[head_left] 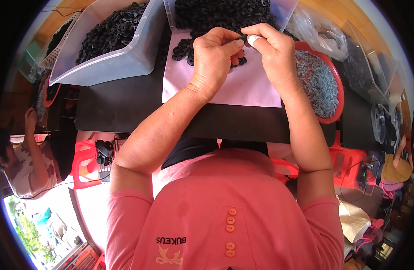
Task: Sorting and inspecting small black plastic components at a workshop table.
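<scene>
Over a pale pink sheet [184,90], my left hand [211,56] and my right hand [276,54] meet fingertip to fingertip. My left thumb and fingers are pinched around a small black part [244,38], mostly hidden by the fingers. The right hand is pinched too, its thumb wrapped in a white cover [253,41]; what lies between its fingertips is too small to make out. Loose black ring-like parts [183,50] lie on the sheet beside and behind my left hand.
A translucent bin [112,72] of black parts stands at left, another bin [283,11] at the back. A red basin [336,85] of tiny grey-blue pieces sits right, near a clear plastic bag [315,33]. Other people [33,166] sit at far left and far right.
</scene>
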`<state>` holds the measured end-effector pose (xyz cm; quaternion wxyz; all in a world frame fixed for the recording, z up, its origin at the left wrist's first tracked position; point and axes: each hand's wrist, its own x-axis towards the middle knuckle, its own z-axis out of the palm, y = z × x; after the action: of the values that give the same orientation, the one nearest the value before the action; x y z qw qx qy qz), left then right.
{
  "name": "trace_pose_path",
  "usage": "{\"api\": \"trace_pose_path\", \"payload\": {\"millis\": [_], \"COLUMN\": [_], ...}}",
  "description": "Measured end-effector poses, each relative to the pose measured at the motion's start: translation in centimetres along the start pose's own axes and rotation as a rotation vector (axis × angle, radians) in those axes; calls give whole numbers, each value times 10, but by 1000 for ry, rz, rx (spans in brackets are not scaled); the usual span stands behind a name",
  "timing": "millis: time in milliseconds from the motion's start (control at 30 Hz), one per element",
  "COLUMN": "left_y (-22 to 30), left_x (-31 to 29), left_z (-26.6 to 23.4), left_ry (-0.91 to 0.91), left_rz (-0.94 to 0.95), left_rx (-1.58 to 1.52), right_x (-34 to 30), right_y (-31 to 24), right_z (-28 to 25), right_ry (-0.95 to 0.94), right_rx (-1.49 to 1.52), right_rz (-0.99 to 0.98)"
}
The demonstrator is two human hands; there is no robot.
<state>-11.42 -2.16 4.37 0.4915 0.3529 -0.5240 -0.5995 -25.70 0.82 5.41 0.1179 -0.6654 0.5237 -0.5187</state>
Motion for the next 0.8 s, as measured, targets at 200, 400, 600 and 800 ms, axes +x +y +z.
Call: {"api": "trace_pose_path", "payload": {"millis": [200,400,600,800], "left_y": [2,-2,-5,-4], "left_x": [1,3,6,6], "left_z": [-3,-1,-4,-5], "left_ry": [-40,-93,-130,-114], "left_rz": [7,-16,-26,-55], "left_rx": [66,74,78,76], "right_x": [3,3,2,2], "right_y": [8,8,5,6], "right_z": [-3,-6,-6,-2], "right_ry": [-6,-7,7,11], "right_rx": [83,46,-83,-124], "right_rz": [50,73,-50,-145]}}
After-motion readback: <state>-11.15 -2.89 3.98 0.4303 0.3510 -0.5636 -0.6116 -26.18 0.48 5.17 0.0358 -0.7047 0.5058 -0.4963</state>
